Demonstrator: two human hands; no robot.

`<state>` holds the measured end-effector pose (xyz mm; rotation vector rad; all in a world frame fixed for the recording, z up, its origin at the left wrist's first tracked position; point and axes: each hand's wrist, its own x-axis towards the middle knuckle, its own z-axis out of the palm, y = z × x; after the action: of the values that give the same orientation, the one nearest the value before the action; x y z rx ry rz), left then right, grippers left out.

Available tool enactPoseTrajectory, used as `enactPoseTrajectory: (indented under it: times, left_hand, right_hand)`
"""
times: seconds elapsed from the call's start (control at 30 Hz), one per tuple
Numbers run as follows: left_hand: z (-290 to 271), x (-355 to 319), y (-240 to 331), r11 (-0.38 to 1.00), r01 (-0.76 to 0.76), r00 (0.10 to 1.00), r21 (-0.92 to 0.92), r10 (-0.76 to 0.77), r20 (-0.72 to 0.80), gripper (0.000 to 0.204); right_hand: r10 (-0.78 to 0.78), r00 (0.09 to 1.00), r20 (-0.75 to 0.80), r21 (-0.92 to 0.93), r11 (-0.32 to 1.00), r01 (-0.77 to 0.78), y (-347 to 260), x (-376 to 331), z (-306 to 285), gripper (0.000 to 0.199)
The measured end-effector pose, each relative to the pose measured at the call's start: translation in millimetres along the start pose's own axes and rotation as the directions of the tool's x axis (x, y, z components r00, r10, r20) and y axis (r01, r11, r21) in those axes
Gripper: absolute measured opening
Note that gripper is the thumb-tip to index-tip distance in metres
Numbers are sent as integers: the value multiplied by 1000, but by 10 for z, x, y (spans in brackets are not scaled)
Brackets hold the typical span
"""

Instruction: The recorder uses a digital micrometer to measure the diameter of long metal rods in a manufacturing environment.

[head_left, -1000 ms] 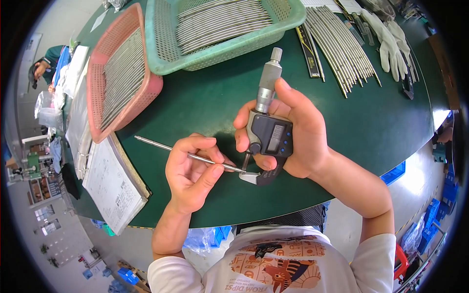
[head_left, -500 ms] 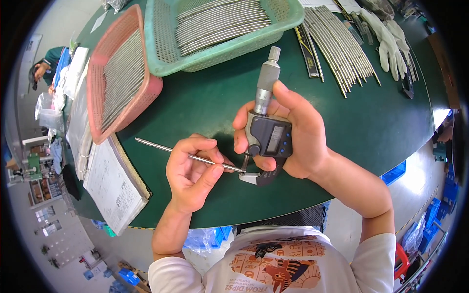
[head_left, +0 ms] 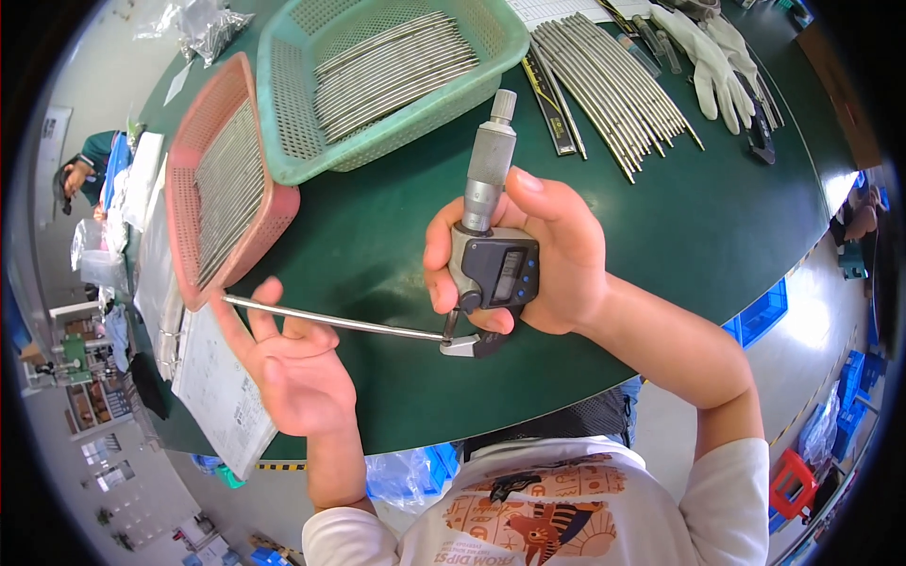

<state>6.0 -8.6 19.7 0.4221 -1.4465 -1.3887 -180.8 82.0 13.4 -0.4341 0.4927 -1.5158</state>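
My right hand (head_left: 563,245) is wrapped round a digital micrometer (head_left: 508,267), its grey thimble pointing up and its jaws at the lower left. A thin metal rod (head_left: 377,325) has its right end at the jaws and reaches out to the left. My left hand (head_left: 302,373) is open, palm up, with its fingers spread behind the rod's left part. One fingertip lies close to the rod's far left end; whether it presses on it I cannot tell.
A green basket (head_left: 396,151) and a pink basket (head_left: 278,203) hold many metal rods. More rods (head_left: 613,90) lie in a row at the back right, beside white gloves (head_left: 708,66) and a dark cutter (head_left: 761,141). A binder of papers (head_left: 222,387) lies at the left.
My left hand has let go of its pinch on the rod, slid left along it and spread its fingers. The micrometer has shifted slightly left in my right hand; the whole view has shifted too.
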Motion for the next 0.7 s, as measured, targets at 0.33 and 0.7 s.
enactPoseTrajectory:
  times: [0.33, 0.7]
  left_hand:
    - [77, -135, -183, 775, 601, 752, -197, -464, 467, 16]
    - [64, -138, -167, 814, 566, 774, -132, -469, 425, 13]
  right_hand:
    - [38, 999, -10, -66, 997, -38, -6, -7, 41, 58]
    - [96, 981, -167, -31, 994, -102, -1, -1, 35, 62]
